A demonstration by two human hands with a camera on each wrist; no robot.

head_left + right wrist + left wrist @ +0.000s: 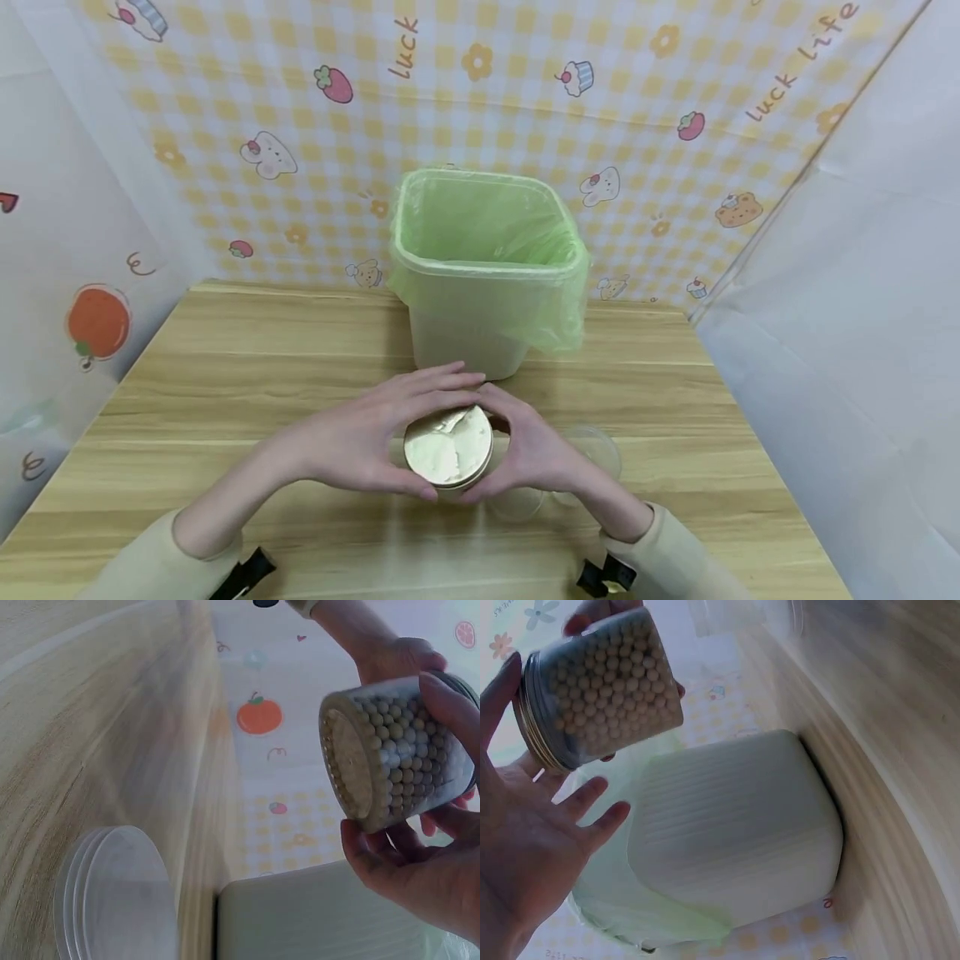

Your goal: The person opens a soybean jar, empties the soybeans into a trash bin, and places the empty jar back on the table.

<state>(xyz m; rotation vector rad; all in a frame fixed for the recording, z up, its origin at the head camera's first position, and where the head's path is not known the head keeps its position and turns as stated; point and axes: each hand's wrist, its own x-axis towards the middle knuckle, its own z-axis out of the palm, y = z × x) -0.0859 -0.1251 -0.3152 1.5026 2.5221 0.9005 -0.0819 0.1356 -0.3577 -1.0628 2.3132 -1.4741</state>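
A clear jar full of small beige balls is held up above the table between both hands. In the head view its round top looks like shiny, wrinkled foil inside a metal rim. My left hand grips the jar's rim end, thumb at the near side and index finger at the far side; its other fingers are spread in the left wrist view. My right hand holds the jar's body from the other side, thumb and fingers curved round it. The right wrist view shows the jar's bottom, tilted.
A pale bin lined with a thin green bag stands just beyond the hands. Clear round plastic pieces lie on the wooden table at the right, partly hidden by the right arm. Patterned cloth hangs behind.
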